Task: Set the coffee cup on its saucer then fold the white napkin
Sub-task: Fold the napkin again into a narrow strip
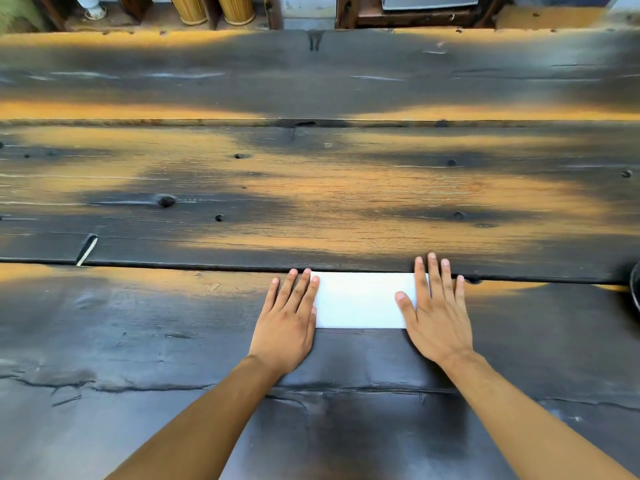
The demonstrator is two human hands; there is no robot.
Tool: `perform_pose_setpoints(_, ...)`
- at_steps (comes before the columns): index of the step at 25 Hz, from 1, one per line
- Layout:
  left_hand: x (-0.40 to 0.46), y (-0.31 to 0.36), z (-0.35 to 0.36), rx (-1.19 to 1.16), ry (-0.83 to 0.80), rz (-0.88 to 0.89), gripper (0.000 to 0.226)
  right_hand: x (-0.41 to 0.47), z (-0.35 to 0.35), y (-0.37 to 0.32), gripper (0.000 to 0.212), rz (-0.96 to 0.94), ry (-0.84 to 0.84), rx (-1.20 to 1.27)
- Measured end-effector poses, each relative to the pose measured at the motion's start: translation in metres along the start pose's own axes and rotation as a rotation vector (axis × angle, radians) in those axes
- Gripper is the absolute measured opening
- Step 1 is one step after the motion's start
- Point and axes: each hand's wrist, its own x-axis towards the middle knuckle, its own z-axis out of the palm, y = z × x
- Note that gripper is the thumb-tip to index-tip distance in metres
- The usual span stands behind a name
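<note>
The white napkin (360,299) lies flat on the dark wooden table (311,188) as a wide, short rectangle. My left hand (287,317) rests palm down on its left end, fingers spread. At the napkin's right end my right hand (436,313) presses flat in the same way. Both hands hide the napkin's short edges. A dark round rim (635,289) shows at the right border of the view; it is cut off, and I cannot tell whether it is the saucer. No coffee cup is in view.
The table is made of broad charred planks with gaps and cracks between them. Beyond its far edge stand bamboo-coloured cylinders (211,8) and dark wooden furniture (415,15). A pale sliver (86,251) sticks out of a plank gap at the left.
</note>
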Motion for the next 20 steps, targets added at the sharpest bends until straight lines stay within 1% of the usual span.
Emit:
perform_pose_setpoints(2,0.002,0.005,-0.007,-0.063,0.025,-0.018,0.058,-0.004,-0.006,-0.006,0.075,0.038,0.068,0.025)
perform_pose_setpoints(4,0.002,0.016,-0.017,-0.150,0.070,-0.094,0.053,-0.012,-0.016,-0.024,0.068,0.033,0.181,0.084)
perform_pose_setpoints(6,0.003,0.031,-0.023,-0.263,0.144,-0.202,0.046,-0.025,-0.023,-0.051,0.053,-0.056,0.280,0.195)
perform_pose_setpoints(7,0.002,0.040,-0.027,-0.363,0.156,-0.270,0.043,-0.032,-0.023,-0.066,0.044,-0.112,0.311,0.246)
perform_pose_setpoints(8,0.002,0.049,-0.032,-0.478,0.145,-0.352,0.042,-0.038,-0.021,-0.079,0.039,-0.148,0.314,0.280)
perform_pose_setpoints(10,0.002,0.062,-0.042,-0.652,0.121,-0.549,0.046,-0.048,-0.015,-0.099,0.038,-0.157,0.234,0.294)
perform_pose_setpoints(12,0.002,0.067,-0.047,-0.785,0.089,-0.741,0.051,-0.054,-0.009,-0.107,0.045,-0.139,0.145,0.288)
perform_pose_setpoints(15,0.002,0.064,-0.045,-1.084,0.070,-0.991,0.060,-0.063,-0.003,-0.104,0.059,-0.166,0.080,0.280)
perform_pose_setpoints(17,-0.002,0.063,-0.046,-1.273,0.073,-1.081,0.058,-0.068,0.000,-0.098,0.064,-0.215,0.061,0.285)
perform_pose_setpoints(20,-0.013,0.071,-0.054,-1.490,0.060,-1.126,0.054,-0.073,0.005,-0.090,0.058,-0.245,0.099,0.299)
